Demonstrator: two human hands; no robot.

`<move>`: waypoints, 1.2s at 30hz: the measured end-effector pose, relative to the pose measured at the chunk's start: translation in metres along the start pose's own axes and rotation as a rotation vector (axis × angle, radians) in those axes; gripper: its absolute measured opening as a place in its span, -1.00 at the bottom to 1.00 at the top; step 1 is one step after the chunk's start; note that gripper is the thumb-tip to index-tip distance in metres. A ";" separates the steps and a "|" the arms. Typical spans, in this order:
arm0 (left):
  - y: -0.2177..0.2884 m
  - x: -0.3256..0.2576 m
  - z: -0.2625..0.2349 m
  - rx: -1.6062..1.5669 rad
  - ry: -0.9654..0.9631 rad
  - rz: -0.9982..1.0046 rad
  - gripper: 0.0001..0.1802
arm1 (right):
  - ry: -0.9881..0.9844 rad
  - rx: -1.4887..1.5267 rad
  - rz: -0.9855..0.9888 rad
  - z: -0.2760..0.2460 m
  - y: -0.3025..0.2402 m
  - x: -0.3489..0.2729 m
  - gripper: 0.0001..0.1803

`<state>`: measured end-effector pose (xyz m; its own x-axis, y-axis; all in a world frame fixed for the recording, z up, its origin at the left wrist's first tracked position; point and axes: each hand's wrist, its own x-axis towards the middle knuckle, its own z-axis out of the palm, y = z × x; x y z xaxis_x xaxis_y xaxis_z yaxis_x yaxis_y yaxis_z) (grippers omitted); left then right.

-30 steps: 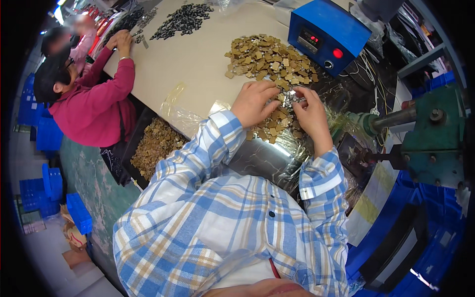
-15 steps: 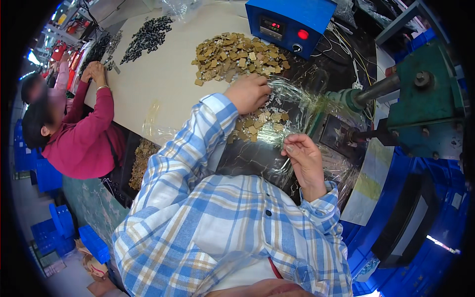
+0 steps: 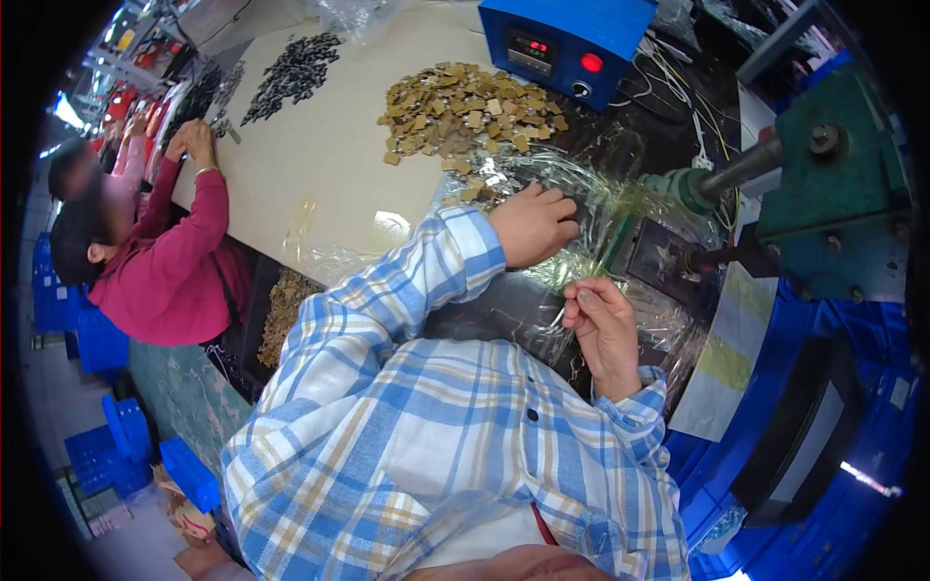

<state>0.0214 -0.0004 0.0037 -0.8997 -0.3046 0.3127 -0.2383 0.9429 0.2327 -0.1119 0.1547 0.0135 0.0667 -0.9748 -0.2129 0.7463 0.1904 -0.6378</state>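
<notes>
My left hand (image 3: 536, 226) is over the clear plastic film (image 3: 593, 198) in front of the press, back upward and fingers curled. Its fingertips are hidden, so I cannot make out what they hold. My right hand (image 3: 605, 329) is raised just nearer and to the right, thumb and fingers pinched together on a thin, pale stick-like tool (image 3: 559, 318). A heap of small brown square pieces (image 3: 455, 111) lies beyond my left hand. More such pieces near my left wrist are partly covered by that hand and sleeve.
A green press (image 3: 833, 194) stands at the right, its dark metal block (image 3: 664, 257) beside my hands. Behind are a blue control box (image 3: 567, 44) and loose cables. Black pieces (image 3: 291, 73) lie at the far left. A co-worker in a magenta top (image 3: 170, 281) works at the left.
My left hand has moved right and nearer, from the brown pieces onto the film close to my right hand. My right hand has barely shifted and keeps its pinch.
</notes>
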 end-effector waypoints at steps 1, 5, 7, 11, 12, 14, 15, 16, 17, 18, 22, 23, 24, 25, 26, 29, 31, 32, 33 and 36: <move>-0.002 -0.003 0.000 0.098 0.011 -0.037 -0.84 | 0.068 -0.005 -0.001 0.000 0.000 -0.003 -0.85; -0.015 -0.015 -0.019 0.310 -0.023 -0.199 -0.88 | 0.122 -0.034 0.037 0.006 -0.004 -0.003 -0.82; -0.021 -0.023 -0.032 0.285 -0.003 -0.236 -0.88 | 0.105 -0.067 0.072 0.010 -0.005 0.001 -0.80; -0.048 -0.042 -0.057 0.103 0.187 -0.470 -0.86 | 0.054 -0.057 0.132 0.007 -0.002 0.005 -0.80; -0.056 -0.052 -0.058 0.131 0.200 -0.507 -0.86 | 0.061 -0.084 0.162 0.009 -0.001 0.007 -0.80; -0.074 -0.073 -0.056 0.228 0.373 -0.446 -0.85 | 0.090 -0.117 0.211 0.018 0.004 0.007 -0.79; -0.078 -0.080 -0.049 0.172 0.314 -0.480 -0.84 | 0.134 -0.107 0.211 0.020 0.009 0.004 -0.80; -0.078 -0.077 -0.038 0.114 0.271 -0.522 -0.82 | 0.208 -0.137 0.191 0.027 0.009 0.001 -0.81; -0.080 -0.072 -0.033 0.136 0.283 -0.419 -0.82 | 0.202 -0.111 0.136 0.023 0.011 -0.003 -0.81; -0.074 -0.064 -0.034 0.204 0.221 -0.471 -0.82 | 0.260 -0.095 0.124 0.029 0.008 -0.007 -0.81; -0.068 -0.071 -0.029 0.336 0.200 -0.611 -0.80 | 0.092 -0.055 0.134 0.014 0.009 -0.004 -0.80; -0.070 -0.079 -0.027 0.291 0.293 -0.590 -0.81 | 0.073 -0.060 0.144 0.014 0.009 -0.002 -0.80; -0.070 -0.085 -0.026 0.244 0.383 -0.561 -0.81 | 0.059 -0.065 0.169 0.015 0.009 -0.001 -0.82; -0.069 -0.089 -0.025 0.252 0.383 -0.567 -0.81 | 0.049 -0.068 0.191 0.014 0.009 -0.002 -0.83; -0.067 -0.090 -0.029 0.230 0.329 -0.596 -0.82 | 0.044 -0.065 0.189 0.015 0.010 -0.001 -0.83; -0.060 -0.084 -0.034 0.109 0.205 -0.660 -0.84 | 0.049 0.001 0.159 0.016 0.012 -0.003 -0.85; -0.062 -0.076 -0.038 -0.061 0.047 -0.724 -0.84 | 0.109 -0.046 0.146 0.016 0.010 -0.001 -0.88; -0.064 -0.072 -0.047 -0.152 -0.074 -0.720 -0.83 | 0.025 -0.450 -0.072 0.026 0.010 -0.004 -0.88; -0.058 -0.074 -0.056 -0.218 -0.039 -0.742 -0.81 | 0.253 -0.246 0.167 0.046 0.002 -0.002 -0.85; -0.053 -0.078 -0.073 -0.137 0.160 -0.623 -0.84 | 0.067 -0.140 0.269 0.032 0.008 0.009 -0.82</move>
<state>0.1315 -0.0368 0.0343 -0.5406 -0.8142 0.2119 -0.6390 0.5612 0.5261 -0.0843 0.1434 0.0305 0.2023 -0.8783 -0.4332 0.6089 0.4592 -0.6468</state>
